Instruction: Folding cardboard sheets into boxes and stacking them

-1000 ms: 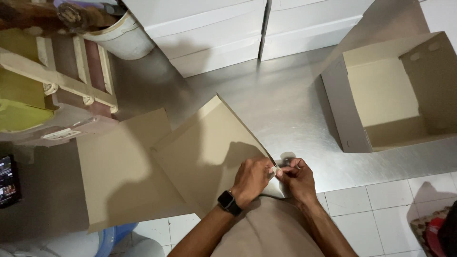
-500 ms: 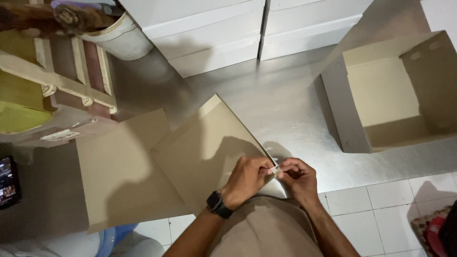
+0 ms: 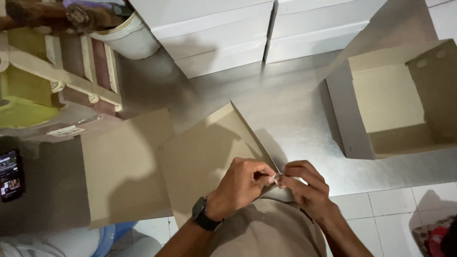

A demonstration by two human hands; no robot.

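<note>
A dark phone [image 3: 10, 175] lies at the far left, beside a flat brown cardboard sheet [image 3: 126, 166] on the steel table [image 3: 295, 114]. The folded cardboard flap [image 3: 209, 157] runs diagonally up and left from the fingers. The left hand [image 3: 240, 186] and right hand [image 3: 304, 186] meet, both pinched shut on its corner. An open box [image 3: 390, 104] sits right; white boxes [image 3: 228, 33] are stacked behind.

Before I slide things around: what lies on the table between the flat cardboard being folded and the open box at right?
Head view: only bare metal table between flat cardboard and open box.
</note>
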